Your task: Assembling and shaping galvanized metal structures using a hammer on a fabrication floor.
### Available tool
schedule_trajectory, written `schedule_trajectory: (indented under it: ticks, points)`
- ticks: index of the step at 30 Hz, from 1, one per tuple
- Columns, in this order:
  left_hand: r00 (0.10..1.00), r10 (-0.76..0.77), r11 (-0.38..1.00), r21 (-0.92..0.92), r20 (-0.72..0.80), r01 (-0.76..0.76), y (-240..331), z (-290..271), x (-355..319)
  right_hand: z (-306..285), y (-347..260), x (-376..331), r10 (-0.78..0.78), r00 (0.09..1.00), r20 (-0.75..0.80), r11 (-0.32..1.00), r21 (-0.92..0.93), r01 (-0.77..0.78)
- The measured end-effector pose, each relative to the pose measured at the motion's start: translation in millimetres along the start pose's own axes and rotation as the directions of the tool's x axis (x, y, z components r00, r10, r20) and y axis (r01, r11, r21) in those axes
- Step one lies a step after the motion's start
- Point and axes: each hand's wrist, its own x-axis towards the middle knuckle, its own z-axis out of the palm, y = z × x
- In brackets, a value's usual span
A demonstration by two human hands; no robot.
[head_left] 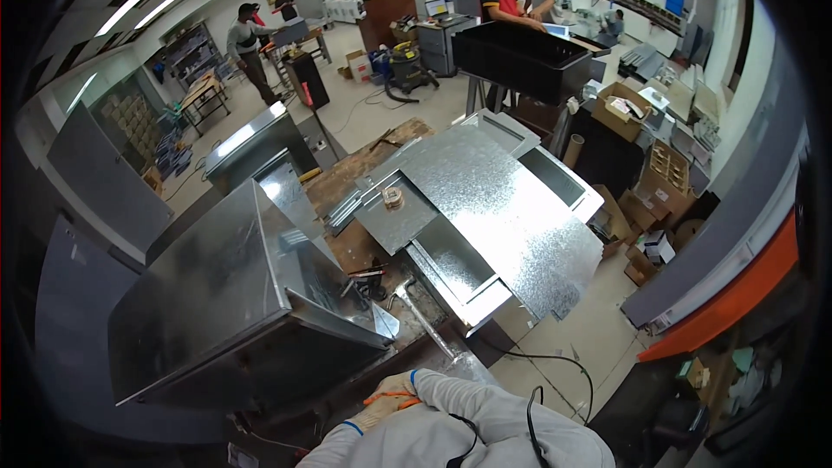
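Observation:
Close to my body at the bottom, my left hand [371, 416] and my right hand [396, 384] are together, both in pale gloves with blue cuff edges. Their fingers are closed. A thin, curved orange thing [392, 396] shows between them; its kind is hard to make out. Ahead of my hands, a claw hammer [425, 322] lies on the worn workbench [394, 276], beside some dark hand tools [368, 284]. To the left stands a large grey sheet-metal box [199, 295]. Right of the hammer, a big galvanized sheet [498, 208] rests across metal frames [464, 277].
A roll of tape [393, 198] sits on a smaller metal panel [399, 218]. Behind are a black open box [524, 59] with two people beside it, and a vacuum cleaner [406, 65]. Cardboard boxes [620, 108] stand at the right. A black cable [555, 357] crosses the floor.

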Motion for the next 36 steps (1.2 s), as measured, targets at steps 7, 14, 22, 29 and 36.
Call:
schedule_trajectory:
  ticks: [7, 14, 22, 29, 36]
  points:
    - [0.997, 0.009, 0.94, 0.338, 0.073, -0.033, 12.8, -22.8, -35.3, 32.3, -26.8, -3.8, -0.091, 0.943, -0.321, 0.994, 0.031, 0.106]
    - [0.989, 0.066, 0.676, 0.735, -0.13, 0.051, -63.0, -113.9, -96.4, 146.6, -164.6, -158.5, -0.405, 0.792, -0.456, 0.695, -0.717, -0.058]
    - [0.88, -0.052, 0.594, 0.694, -0.471, 0.407, -102.4, -195.8, -148.2, 358.4, -272.0, -362.7, -0.717, 0.597, -0.361, 0.693, -0.461, 0.554]
    - [0.94, -0.119, 0.362, 0.867, -0.321, 0.342, -36.5, -204.9, -110.5, 474.4, -274.9, -364.4, 0.272, 0.947, -0.174, -0.851, 0.417, 0.321]
    - [0.953, -0.077, 0.537, 0.793, -0.294, 0.288, -10.6, -163.8, -86.2, 493.4, -299.8, -354.1, -0.208, 0.926, 0.315, -0.554, -0.818, 0.154]
